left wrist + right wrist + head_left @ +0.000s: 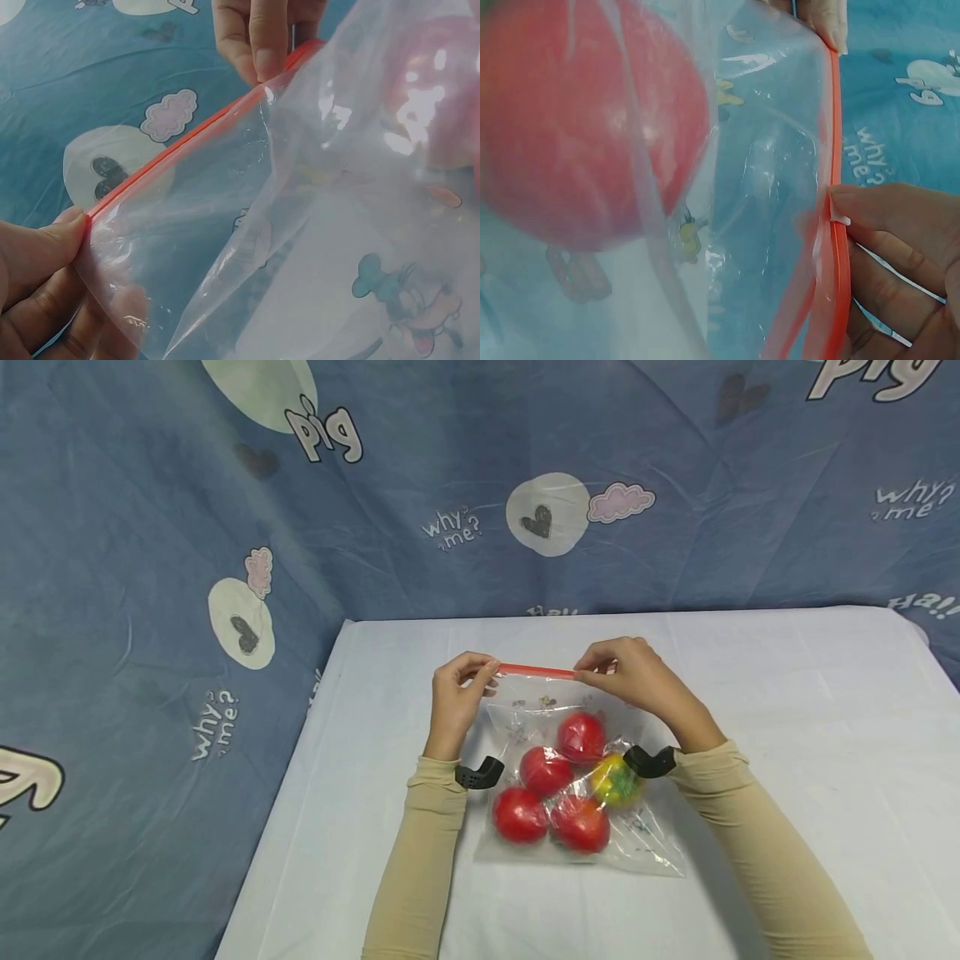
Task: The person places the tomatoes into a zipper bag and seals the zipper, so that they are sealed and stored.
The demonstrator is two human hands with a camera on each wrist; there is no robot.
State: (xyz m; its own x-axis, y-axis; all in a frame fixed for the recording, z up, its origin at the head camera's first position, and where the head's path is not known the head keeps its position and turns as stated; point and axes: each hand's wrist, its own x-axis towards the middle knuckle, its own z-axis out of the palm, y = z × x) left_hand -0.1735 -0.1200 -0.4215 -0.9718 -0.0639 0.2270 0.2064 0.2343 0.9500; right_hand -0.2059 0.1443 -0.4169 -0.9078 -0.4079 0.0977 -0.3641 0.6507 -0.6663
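Note:
A clear zip bag (652, 852) with small cartoon prints holds several red round fruits (520, 815) and one yellow-green round fruit (617, 781). Along its top edge runs a red zip strip (536, 671). My left hand (457, 693) pinches the left end of this strip between thumb and fingers. Further right, my right hand (633, 672) pinches a small white slider (841, 219) on the zip. In the right wrist view, the strip's two edges spread apart on the near side of the slider. The bag's mouth end is lifted.
The bag's body lies on a white-covered table (337, 860). Behind and to the left hangs a blue printed cloth (450, 443). Each wrist wears a black camera mount, one on the left (480, 773) and one on the right (649, 762).

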